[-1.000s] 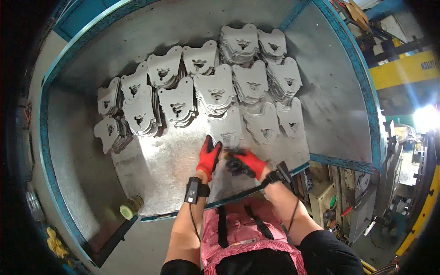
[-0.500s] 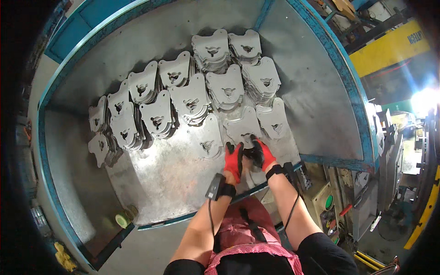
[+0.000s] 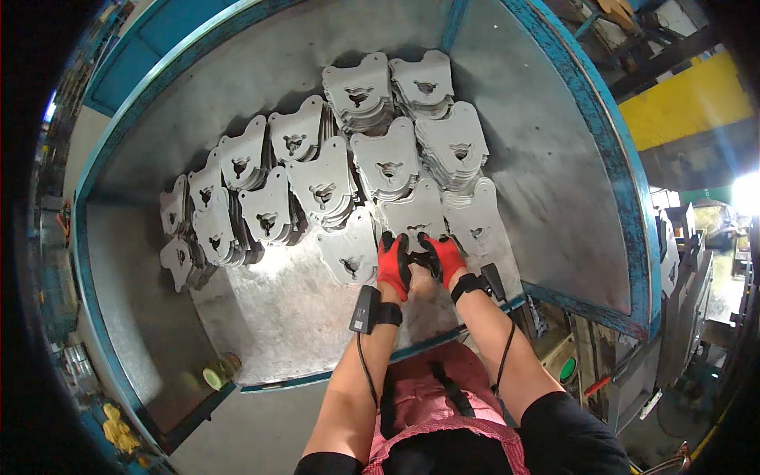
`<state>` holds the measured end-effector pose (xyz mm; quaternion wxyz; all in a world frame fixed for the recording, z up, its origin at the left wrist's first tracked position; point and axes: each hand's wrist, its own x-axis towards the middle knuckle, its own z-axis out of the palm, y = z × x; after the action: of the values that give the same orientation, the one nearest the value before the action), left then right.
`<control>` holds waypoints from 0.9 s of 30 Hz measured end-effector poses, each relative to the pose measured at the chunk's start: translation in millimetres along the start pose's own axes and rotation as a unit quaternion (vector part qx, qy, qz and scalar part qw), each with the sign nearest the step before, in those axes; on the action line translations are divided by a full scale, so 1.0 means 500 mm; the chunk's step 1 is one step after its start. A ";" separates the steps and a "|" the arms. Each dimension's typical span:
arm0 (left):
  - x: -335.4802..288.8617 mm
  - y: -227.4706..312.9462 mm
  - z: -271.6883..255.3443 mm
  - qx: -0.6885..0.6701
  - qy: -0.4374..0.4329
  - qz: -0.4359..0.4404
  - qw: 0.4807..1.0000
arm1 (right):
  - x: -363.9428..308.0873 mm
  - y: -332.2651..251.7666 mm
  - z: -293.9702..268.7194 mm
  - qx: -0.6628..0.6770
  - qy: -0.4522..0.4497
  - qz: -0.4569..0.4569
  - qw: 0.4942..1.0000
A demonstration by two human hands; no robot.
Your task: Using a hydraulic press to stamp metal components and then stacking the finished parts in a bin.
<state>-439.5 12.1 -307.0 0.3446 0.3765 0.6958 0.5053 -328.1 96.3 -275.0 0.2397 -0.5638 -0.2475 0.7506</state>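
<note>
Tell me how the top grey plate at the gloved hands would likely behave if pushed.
The top grey plate is probably stiff, since it looks like flat metal with no visible sag. It may slide when pushed, as its face looks smooth. Being broad and flat, it seems unlikely to roll.

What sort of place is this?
Probably a metal-parts factory or workshop: stacked notched grey metal plates fill much of a blue-edged, open-fronted metal bin, and a round green button shows on equipment at the right.
</note>
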 end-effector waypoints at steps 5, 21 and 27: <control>-0.022 0.028 0.005 -0.066 0.018 -0.068 0.995 | -0.091 0.015 -0.050 0.065 -0.092 0.032 0.993; -0.191 0.167 -0.027 -0.351 -0.021 -0.362 0.863 | 0.009 -0.035 -0.214 0.176 0.135 -0.007 0.975; -0.211 0.154 -0.072 -0.341 -0.028 -0.321 0.883 | 0.033 -0.027 -0.216 0.120 0.182 -0.043 0.975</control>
<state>-406.5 -79.9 -213.3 0.6140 0.0056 0.5538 0.5624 -226.8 128.0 -304.8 0.3788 -0.6472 -0.1317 0.6483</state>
